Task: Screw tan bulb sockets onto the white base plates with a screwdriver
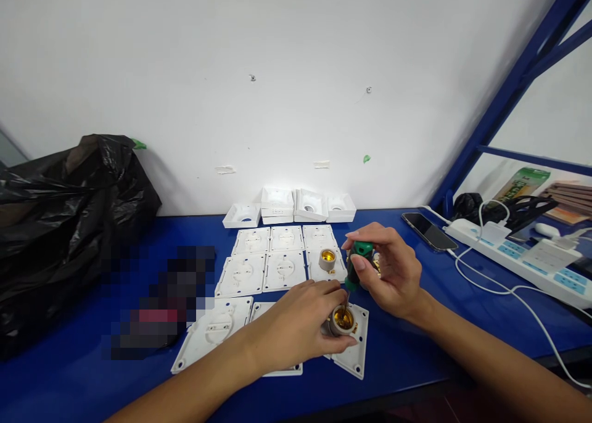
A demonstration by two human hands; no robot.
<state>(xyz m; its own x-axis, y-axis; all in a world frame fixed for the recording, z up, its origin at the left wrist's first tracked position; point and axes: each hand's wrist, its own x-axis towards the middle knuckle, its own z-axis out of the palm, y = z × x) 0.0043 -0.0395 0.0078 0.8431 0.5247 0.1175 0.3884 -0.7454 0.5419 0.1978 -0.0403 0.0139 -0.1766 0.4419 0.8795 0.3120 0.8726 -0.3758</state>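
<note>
Surface: blue, placed against a white wall.
Left hand: closed round one lamp socket, which is held on the front row's right plate.
Right hand: one green screwdriver is grasped, its shaft pointed down into that socket.
Base plates: nine are seen, in three rows.
Second socket: set on the middle row's right plate.
Power strip: one, beside one phone.
Covers: piled along the wall; count cannot be told.

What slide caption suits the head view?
Left hand steadies a lamp socket; right hand points a green-and-black screwdriver into it.
</note>
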